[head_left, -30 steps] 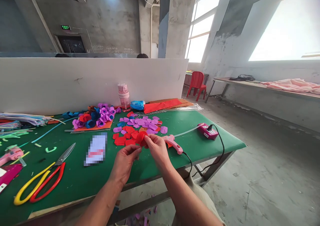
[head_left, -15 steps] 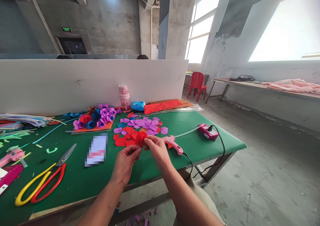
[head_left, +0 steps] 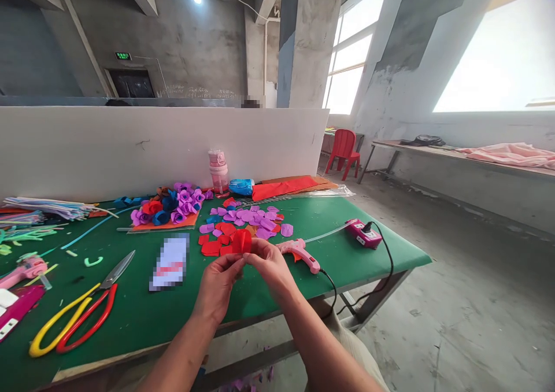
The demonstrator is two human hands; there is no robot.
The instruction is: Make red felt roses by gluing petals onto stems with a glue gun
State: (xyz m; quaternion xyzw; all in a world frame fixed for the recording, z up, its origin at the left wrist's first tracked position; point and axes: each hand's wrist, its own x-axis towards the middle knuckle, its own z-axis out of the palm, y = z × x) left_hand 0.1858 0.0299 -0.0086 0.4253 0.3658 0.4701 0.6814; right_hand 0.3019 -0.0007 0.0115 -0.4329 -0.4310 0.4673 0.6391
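The red paper piece (head_left: 241, 242) is bright and plain in colour, and its sheet is curved, with the rounded edge standing upward. It is held in the air at its lower part, where the fingertips of left hand (head_left: 220, 281) and right hand (head_left: 269, 265) come together; this lower part is mostly hidden. In the view it overlaps the near side of the loose red petals (head_left: 211, 248), which lie flat on the table (head_left: 338, 218).

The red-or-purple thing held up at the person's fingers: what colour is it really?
Red; the piece shows best in the head view, the only one.
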